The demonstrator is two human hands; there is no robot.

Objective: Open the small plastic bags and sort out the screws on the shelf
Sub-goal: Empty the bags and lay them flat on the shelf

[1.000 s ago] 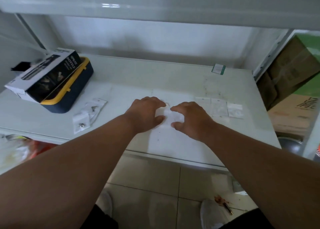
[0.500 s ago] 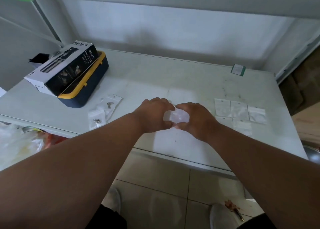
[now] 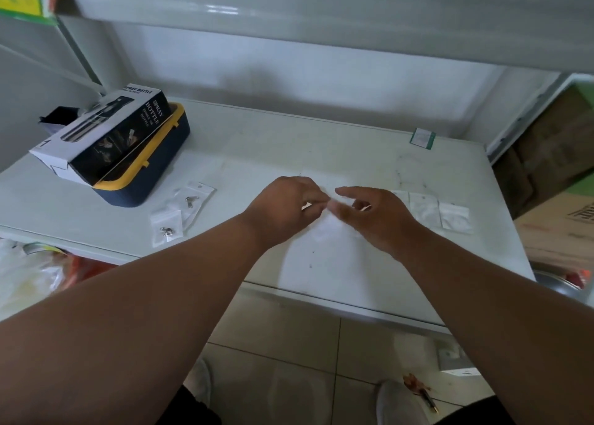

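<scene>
Upper left of frame: box printed "SPRAY BOTTLE" lies on a navy-yellow case. Lower left of centre, 2 small bags with screws lie flat on the shelf. Centre: left hand and right hand both pinch 1 clear bag by its top edge, other fingers loosely curled. The bag looks light, floppy and slippery; best gripped at the seal lips. Right of centre: flat bags, contents unclear. Green-edged label unreadable.
</scene>
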